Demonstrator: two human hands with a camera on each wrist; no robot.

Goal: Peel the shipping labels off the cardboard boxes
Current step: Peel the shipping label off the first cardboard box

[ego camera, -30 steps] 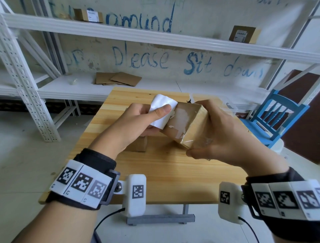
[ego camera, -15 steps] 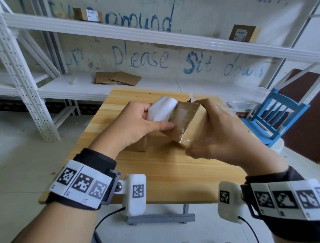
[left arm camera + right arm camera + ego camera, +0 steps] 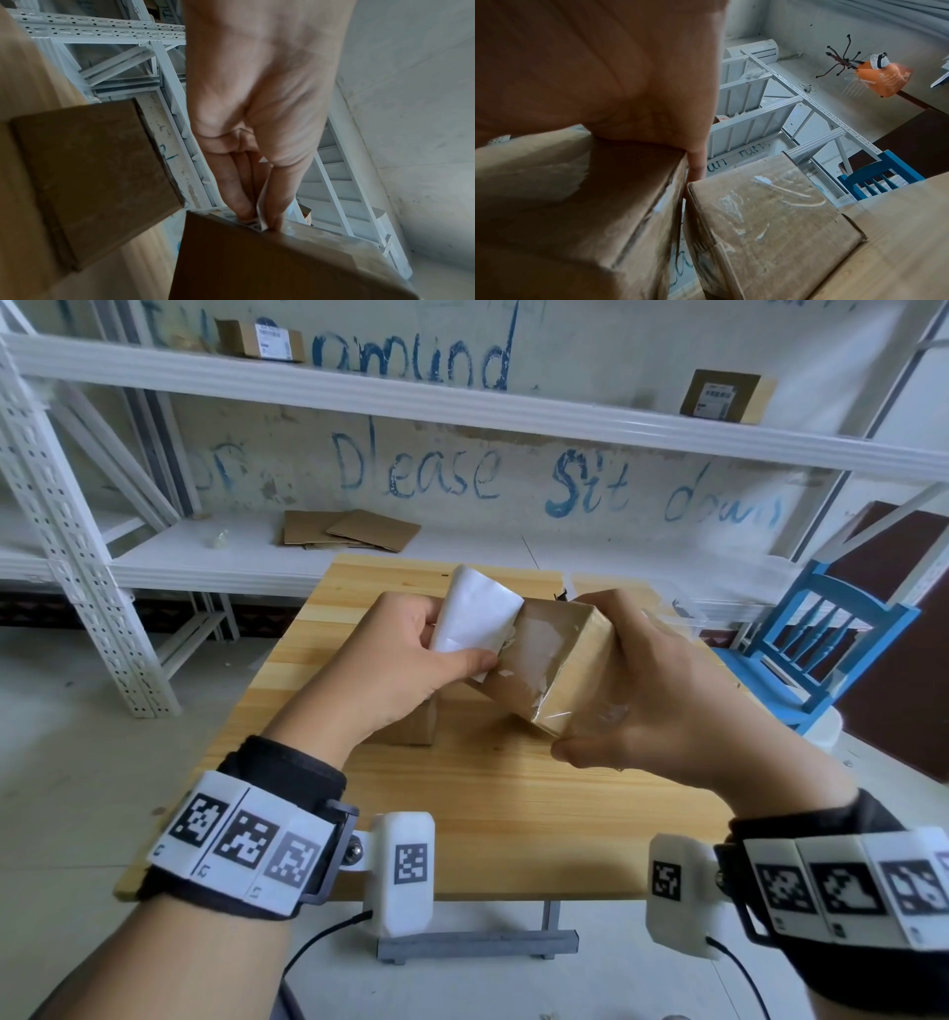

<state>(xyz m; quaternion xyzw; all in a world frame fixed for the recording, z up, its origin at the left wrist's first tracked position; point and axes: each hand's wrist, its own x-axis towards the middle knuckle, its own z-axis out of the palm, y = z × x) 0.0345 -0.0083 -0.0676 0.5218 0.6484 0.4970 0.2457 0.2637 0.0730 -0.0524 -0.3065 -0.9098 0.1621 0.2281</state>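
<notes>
Mid-peel: left hand (image 3: 405,660) is pinching the label (image 3: 475,613), right hand (image 3: 662,690) clamping the box (image 3: 560,670); next, pulling the last corner free.

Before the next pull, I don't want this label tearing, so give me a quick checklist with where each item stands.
1. Left hand pinches the shipping label: ok, thumb over its lower edge.
2. Right hand grips the cardboard box firmly: ok, fingers wrap its far end, box held off the wooden table.
3. Label mostly lifted: ok, white residue shows where it sat.
4. Label fully free of the box: not ok, its lower edge still meets the box face.
5. Label intact, no tear starting: cannot tell, the attached edge is hidden by the thumb.
6. Second box clear of the pull: ok, it sits on the table under the left hand.
</notes>
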